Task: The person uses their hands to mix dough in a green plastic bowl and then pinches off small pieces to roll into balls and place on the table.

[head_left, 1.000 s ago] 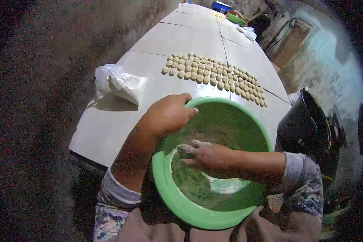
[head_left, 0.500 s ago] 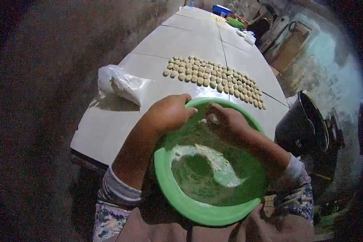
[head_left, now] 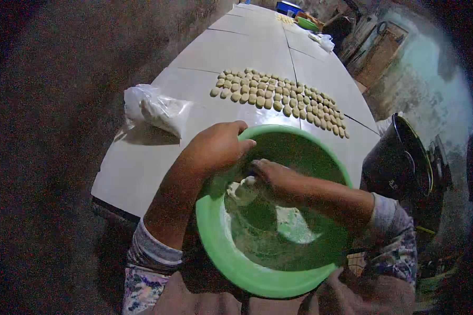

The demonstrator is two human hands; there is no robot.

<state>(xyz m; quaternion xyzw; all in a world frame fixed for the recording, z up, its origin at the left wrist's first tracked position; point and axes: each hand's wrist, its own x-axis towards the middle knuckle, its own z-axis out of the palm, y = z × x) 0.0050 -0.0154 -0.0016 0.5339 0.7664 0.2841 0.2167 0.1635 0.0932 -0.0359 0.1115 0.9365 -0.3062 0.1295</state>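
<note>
A round green plastic basin (head_left: 215, 252) rests tilted against my lap and the table's near edge. My left hand (head_left: 220, 144) is closed over its far left rim, the thumb on the inner side. Inside the basin my right hand (head_left: 273, 178) reaches across from the right, its fingers curled down by a pale, floury clump (head_left: 242, 190). The fingertips are partly hidden, and I cannot make out what they hold. A smear of white flour (head_left: 294, 226) lies on the basin's bottom, nearer to me.
On the white table (head_left: 142, 173), beyond the basin, several rows of small dough pieces (head_left: 278, 97) are laid out. A clear plastic bag with white contents (head_left: 155, 110) stands at the left. A black bucket (head_left: 389, 163) is at the right. Farther off are another green basin (head_left: 306, 24) and a blue container (head_left: 288, 8).
My right hand has moved down and left from the basin's far wall to the flour on its left. The flour streak there is now bunched up or covered. My left hand keeps its grip.
</note>
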